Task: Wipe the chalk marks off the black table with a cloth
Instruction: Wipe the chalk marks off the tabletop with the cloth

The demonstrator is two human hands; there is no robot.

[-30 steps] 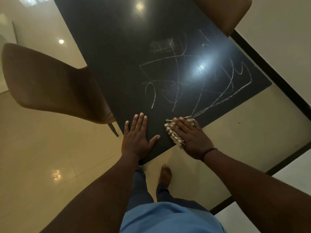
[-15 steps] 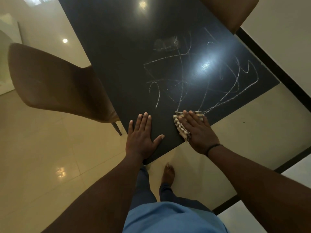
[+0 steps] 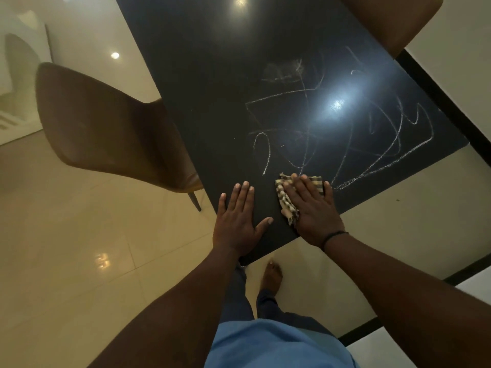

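Bare foot (image 3: 271, 274) on tiled floor (image 3: 79, 261), just off near corner of black table (image 3: 212, 88). Left hand (image 3: 239, 221) flat on table by that corner, fingers straight, holding nothing. Right hand (image 3: 313, 211) beside it, fingers spread, pressing checked cloth (image 3: 285, 200) onto table at near end of chalk marks (image 3: 345, 144). Scribbles reach table's right edge. Brown chair (image 3: 106, 123) against table's left edge; second chair (image 3: 385, 19) at far right edge.

floor (image 3: 79, 261): glossy cream tiles | brown chair (image 3: 106, 128) left | second chair (image 3: 393, 19) far right
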